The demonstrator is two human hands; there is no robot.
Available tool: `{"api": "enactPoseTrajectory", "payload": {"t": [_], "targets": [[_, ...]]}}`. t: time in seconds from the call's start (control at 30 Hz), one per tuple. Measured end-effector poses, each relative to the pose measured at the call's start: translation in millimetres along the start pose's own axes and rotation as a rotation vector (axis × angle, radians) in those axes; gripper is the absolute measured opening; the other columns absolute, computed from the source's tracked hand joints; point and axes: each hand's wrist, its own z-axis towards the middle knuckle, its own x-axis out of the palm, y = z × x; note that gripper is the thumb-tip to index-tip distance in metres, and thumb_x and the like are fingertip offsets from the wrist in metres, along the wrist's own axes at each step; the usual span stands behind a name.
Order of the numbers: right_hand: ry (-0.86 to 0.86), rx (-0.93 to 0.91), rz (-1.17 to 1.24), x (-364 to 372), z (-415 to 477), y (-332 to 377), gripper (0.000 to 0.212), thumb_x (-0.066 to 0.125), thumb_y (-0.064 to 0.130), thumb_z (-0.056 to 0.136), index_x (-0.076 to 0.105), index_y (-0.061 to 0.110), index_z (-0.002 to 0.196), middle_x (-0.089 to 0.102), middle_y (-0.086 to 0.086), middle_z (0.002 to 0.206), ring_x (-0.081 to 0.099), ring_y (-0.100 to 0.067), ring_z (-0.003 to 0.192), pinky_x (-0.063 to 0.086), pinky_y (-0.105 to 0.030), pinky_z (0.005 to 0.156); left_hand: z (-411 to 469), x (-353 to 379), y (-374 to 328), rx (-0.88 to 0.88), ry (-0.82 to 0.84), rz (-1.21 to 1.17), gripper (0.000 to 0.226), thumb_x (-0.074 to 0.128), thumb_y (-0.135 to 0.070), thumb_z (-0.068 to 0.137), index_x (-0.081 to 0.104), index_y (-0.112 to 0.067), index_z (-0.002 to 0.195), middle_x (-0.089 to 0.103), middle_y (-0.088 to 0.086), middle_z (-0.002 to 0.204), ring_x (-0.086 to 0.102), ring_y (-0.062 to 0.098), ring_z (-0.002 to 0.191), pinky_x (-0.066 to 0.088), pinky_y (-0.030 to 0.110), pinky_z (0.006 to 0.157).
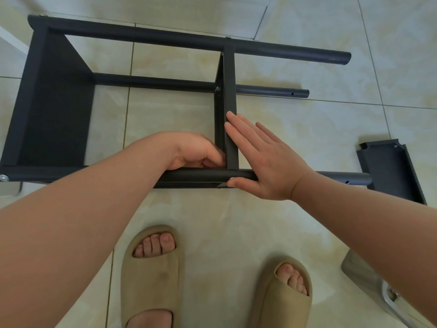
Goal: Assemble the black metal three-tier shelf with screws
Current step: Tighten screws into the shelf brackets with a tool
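Observation:
The black metal shelf frame (142, 39) lies on its side on the tiled floor. One tier panel (54, 110) is fixed at its left end and a second tier panel (230, 91) stands across the middle. My left hand (194, 151) curls around the inner side of the middle panel where it meets the near pole (196, 176); its fingertips are hidden, so I cannot tell what they hold. My right hand (264, 159) presses flat and open against the panel's right face, thumb on the near pole. A third loose tier panel (390, 169) lies at the right.
A screw head (4, 178) shows at the near-left corner of the frame and another (218, 89) on the middle panel. My feet in beige slippers (151, 268) stand close below the frame. A grey object (369, 280) sits at the lower right.

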Motion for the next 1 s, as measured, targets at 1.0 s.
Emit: {"api": "enactPoseTrajectory", "payload": {"t": [1.0], "targets": [[0.007,0.003,-0.002,-0.1,-0.1,-0.1,0.099,0.033,0.076,0.094,0.006,0.009,0.163,-0.004,-0.004,0.172,-0.007,-0.018,0.158,0.013,-0.046,0.128,5.8,-2.2,5.8,0.03,0.029,-0.043,0.028,0.055,-0.001,0.091,0.069,0.002,0.116,0.072,0.023,0.107,0.068,0.032,0.098,0.052,0.043,0.098]]}}
